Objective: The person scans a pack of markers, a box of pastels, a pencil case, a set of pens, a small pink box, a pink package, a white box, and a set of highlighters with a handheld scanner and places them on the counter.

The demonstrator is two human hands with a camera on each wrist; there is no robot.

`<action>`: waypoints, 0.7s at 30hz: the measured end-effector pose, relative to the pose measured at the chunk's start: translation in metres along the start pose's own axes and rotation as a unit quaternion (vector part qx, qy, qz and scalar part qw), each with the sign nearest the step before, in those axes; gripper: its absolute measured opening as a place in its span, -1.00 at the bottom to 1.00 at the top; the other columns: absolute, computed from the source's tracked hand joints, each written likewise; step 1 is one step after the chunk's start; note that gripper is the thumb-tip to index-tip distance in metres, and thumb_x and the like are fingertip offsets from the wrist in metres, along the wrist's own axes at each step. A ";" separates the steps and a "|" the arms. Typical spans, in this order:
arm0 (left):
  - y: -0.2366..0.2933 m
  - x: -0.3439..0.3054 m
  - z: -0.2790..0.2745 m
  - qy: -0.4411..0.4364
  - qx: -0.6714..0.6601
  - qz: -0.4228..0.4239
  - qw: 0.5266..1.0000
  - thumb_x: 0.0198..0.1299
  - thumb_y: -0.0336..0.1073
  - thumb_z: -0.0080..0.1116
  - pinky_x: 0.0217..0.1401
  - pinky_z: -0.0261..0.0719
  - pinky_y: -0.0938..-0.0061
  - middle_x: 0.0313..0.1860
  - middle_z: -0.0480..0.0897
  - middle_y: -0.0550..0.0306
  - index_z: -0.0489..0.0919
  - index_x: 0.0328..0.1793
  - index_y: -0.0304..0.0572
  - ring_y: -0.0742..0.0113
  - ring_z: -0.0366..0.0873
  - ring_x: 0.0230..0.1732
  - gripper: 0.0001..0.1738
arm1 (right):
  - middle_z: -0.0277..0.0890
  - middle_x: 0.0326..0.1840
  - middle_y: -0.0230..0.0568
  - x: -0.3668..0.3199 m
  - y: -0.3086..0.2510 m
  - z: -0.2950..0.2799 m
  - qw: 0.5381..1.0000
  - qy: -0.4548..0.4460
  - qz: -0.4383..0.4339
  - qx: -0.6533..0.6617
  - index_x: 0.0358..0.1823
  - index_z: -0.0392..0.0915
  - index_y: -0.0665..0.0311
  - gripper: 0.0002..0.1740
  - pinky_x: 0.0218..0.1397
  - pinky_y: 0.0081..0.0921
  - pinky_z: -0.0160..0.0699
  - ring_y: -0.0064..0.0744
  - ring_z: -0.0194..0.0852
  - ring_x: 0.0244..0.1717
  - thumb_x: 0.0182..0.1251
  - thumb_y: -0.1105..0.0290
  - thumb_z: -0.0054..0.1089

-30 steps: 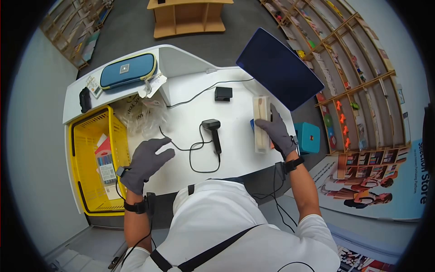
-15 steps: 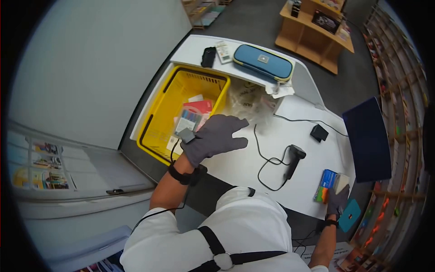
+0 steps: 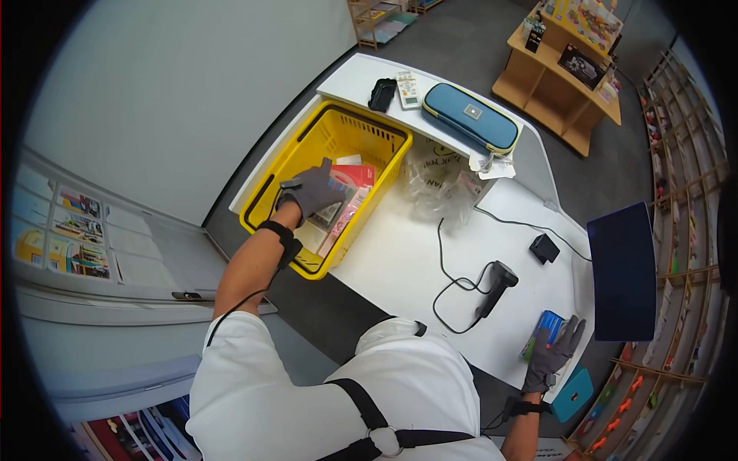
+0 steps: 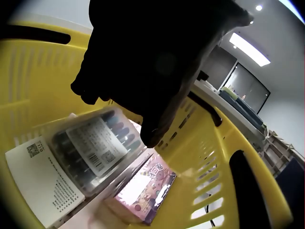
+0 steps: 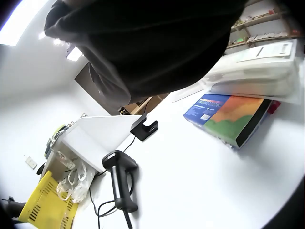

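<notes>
My left hand (image 3: 314,190), in a grey glove, reaches into the yellow basket (image 3: 403,165) with its fingers extended. Under it, in the left wrist view, lie a clear case of markers (image 4: 97,148) with a barcode label, a pink patterned box (image 4: 145,188) and a white printed packet (image 4: 43,181). A red packet (image 3: 355,175) lies past the fingertips. At the counter's right end my gloved right hand (image 3: 552,353) has its fingers spread over a blue, orange and green box (image 5: 228,117). Beside that box, a translucent case (image 5: 262,71) shows in the right wrist view; the hand mostly hides it from the head.
A corded barcode scanner (image 3: 498,288) and a black stand (image 3: 544,248) occupy the white counter (image 3: 384,269). Crumpled plastic bags (image 3: 438,188) sit beside the basket. A blue pencil case (image 3: 470,117) rests on the raised ledge; a dark screen (image 3: 623,273) stands at right.
The head view has turned left. My left hand has moved from over the counter into the basket. My right hand has let go of the translucent case and spread its fingers.
</notes>
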State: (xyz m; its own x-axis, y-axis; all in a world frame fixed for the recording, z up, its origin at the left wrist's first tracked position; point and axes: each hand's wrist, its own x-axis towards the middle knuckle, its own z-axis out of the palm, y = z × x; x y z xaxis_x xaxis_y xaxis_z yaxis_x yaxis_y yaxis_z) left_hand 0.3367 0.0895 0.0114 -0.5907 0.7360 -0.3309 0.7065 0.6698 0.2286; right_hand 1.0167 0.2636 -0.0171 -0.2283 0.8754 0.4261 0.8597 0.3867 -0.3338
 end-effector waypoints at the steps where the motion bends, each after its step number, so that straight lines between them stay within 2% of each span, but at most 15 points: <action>1: -0.003 -0.001 0.013 0.001 -0.002 0.002 1.000 0.08 0.35 0.42 0.40 0.66 0.05 0.18 0.75 -0.47 0.32 0.78 -0.32 -0.35 0.76 0.24 0.27 | 0.20 0.79 0.27 -0.001 -0.010 0.001 0.999 -0.024 -0.015 0.021 0.74 0.32 0.29 -0.03 0.77 0.11 0.26 0.34 0.23 0.74 0.31 0.27 0.50; 4: -0.005 -0.002 0.044 0.038 0.092 -0.039 0.994 0.07 0.48 0.40 0.50 0.59 -0.04 0.35 0.64 -0.51 0.03 0.90 -0.24 -0.40 0.65 0.42 0.45 | 0.23 0.78 0.26 -0.002 -0.032 0.011 0.995 -0.069 -0.047 0.058 0.73 0.33 0.29 -0.04 0.78 0.07 0.25 0.29 0.25 0.74 0.30 0.30 0.51; 5: -0.004 0.000 0.046 0.038 0.090 -0.038 0.995 0.07 0.48 0.40 0.50 0.59 -0.04 0.35 0.64 -0.51 0.03 0.90 -0.24 -0.40 0.65 0.42 0.45 | 0.27 0.76 0.24 -0.005 -0.036 0.019 0.992 -0.090 -0.060 0.067 0.73 0.33 0.30 -0.04 0.76 0.04 0.29 0.26 0.26 0.74 0.31 0.31 0.51; 8: -0.004 0.001 0.046 0.009 0.085 -0.059 0.995 0.07 0.56 0.39 0.56 0.51 -0.09 0.55 0.50 -0.50 -0.01 0.91 -0.21 -0.38 0.55 0.54 0.50 | 0.36 0.72 0.20 -0.018 -0.045 0.046 0.983 -0.133 -0.086 0.088 0.74 0.32 0.32 -0.05 0.70 -0.02 0.38 0.21 0.29 0.74 0.31 0.34 0.50; 11: 0.007 -0.003 0.039 -0.007 0.079 -0.074 0.994 0.08 0.49 0.43 0.63 0.46 -0.11 0.63 0.39 -0.55 -0.08 0.93 -0.16 -0.44 0.49 0.59 0.50 | 0.47 0.63 0.27 -0.028 -0.052 0.068 0.967 -0.208 -0.025 0.144 0.72 0.33 0.39 -0.03 0.62 -0.08 0.47 0.14 0.47 0.62 0.31 0.27 0.53; 12: 0.010 -0.006 0.035 -0.016 0.077 -0.081 0.994 0.09 0.45 0.45 0.66 0.43 -0.12 0.66 0.34 -0.57 -0.11 0.95 -0.13 -0.46 0.45 0.61 0.51 | 0.47 0.63 0.27 -0.032 -0.055 0.075 0.967 -0.210 -0.025 0.145 0.72 0.33 0.39 -0.03 0.62 -0.08 0.47 0.14 0.47 0.62 0.31 0.27 0.53; 15: 0.015 -0.007 0.029 -0.032 0.094 -0.086 0.991 0.08 0.45 0.46 0.64 0.46 -0.12 0.66 0.34 -0.59 -0.11 0.94 -0.13 -0.46 0.47 0.60 0.51 | 0.65 0.39 0.26 -0.037 -0.064 0.092 0.941 -0.276 0.139 0.141 0.68 0.35 0.46 0.01 0.40 -0.16 0.66 0.02 0.69 0.33 0.26 0.19 0.57; 16: 0.017 -0.005 0.027 -0.039 0.101 -0.087 0.990 0.08 0.45 0.46 0.63 0.48 -0.11 0.66 0.34 -0.60 -0.12 0.94 -0.13 -0.45 0.48 0.59 0.51 | 0.65 0.39 0.26 -0.036 -0.066 0.096 0.941 -0.275 0.139 0.141 0.68 0.35 0.46 0.01 0.40 -0.16 0.66 0.02 0.69 0.33 0.26 0.19 0.57; 19: 0.020 0.002 0.017 -0.071 0.085 -0.085 0.990 0.06 0.44 0.48 0.60 0.52 -0.11 0.65 0.35 -0.60 -0.11 0.93 -0.14 -0.46 0.51 0.57 0.51 | 0.74 0.15 0.15 -0.030 -0.074 0.103 0.913 -0.291 0.213 0.189 0.67 0.35 0.50 0.07 0.12 -0.22 0.74 -0.08 0.76 0.05 0.20 0.11 0.61; 20: 0.020 0.003 0.017 -0.089 0.078 -0.084 0.989 0.05 0.43 0.49 0.58 0.54 -0.11 0.64 0.36 -0.61 -0.10 0.92 -0.14 -0.46 0.52 0.55 0.51 | 0.74 0.15 0.15 -0.029 -0.078 0.104 0.913 -0.291 0.213 0.188 0.67 0.35 0.50 0.07 0.12 -0.22 0.74 -0.08 0.76 0.05 0.20 0.11 0.61; 21: 0.019 0.004 0.017 -0.089 0.078 -0.083 0.990 0.05 0.43 0.49 0.58 0.54 -0.11 0.64 0.36 -0.61 -0.10 0.92 -0.14 -0.46 0.52 0.55 0.51 | 0.74 0.06 0.10 -0.027 -0.083 0.105 0.911 -0.294 0.215 0.195 0.64 0.38 0.49 0.08 0.07 -0.19 0.73 -0.07 0.75 0.00 0.15 0.07 0.61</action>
State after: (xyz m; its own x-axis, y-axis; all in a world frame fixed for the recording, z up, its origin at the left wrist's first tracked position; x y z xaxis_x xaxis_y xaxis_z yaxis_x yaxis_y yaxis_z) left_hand 0.3547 0.1038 -0.0012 -0.6355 0.5786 -0.5112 0.6650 0.7466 0.0183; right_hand 0.9036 0.2389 -0.0892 -0.2117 0.9301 -0.3003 0.7258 -0.0562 -0.6856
